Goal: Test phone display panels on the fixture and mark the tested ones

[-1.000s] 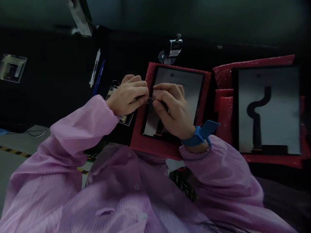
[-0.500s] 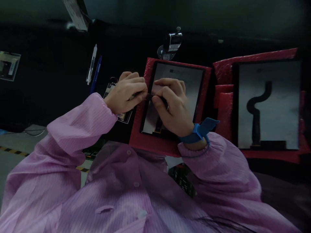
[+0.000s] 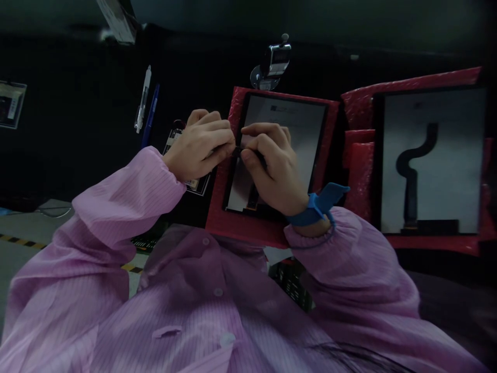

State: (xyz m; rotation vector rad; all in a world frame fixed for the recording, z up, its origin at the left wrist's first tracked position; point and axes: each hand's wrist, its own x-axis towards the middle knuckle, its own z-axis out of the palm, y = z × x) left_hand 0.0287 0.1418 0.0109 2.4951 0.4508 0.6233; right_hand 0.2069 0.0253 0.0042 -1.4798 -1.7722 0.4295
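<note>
My left hand [image 3: 204,145] is closed in a pinch at the left edge of a display panel [image 3: 267,106], and what its fingertips hold is hidden. Facing it, my right hand [image 3: 274,163] pinches the small dark end of a flex cable [image 3: 252,198] between thumb and forefinger. That cable rises from the panel's lower edge and partly disappears under my right hand. The fingertips of both hands nearly meet at the dark end. Beneath the panel lies a red bubble-wrap sheet [image 3: 221,220]. Behind my left wrist, a circuit board in a clear case [image 3: 200,185] is partly covered.
To the right, a second display panel [image 3: 446,160] with a curved black flex cable [image 3: 410,181] rests on red bubble wrap [image 3: 359,111]. A metal tally counter [image 3: 277,58] stands behind. Two pens, white [image 3: 143,98] and blue [image 3: 150,116], lie left. Another clear-cased board [image 3: 11,103] is far left.
Both hands stay in nearly the same pinch over the panel's left edge, with only slight finger shifts. The whole view has moved a little; the panels and pens stay in place.
</note>
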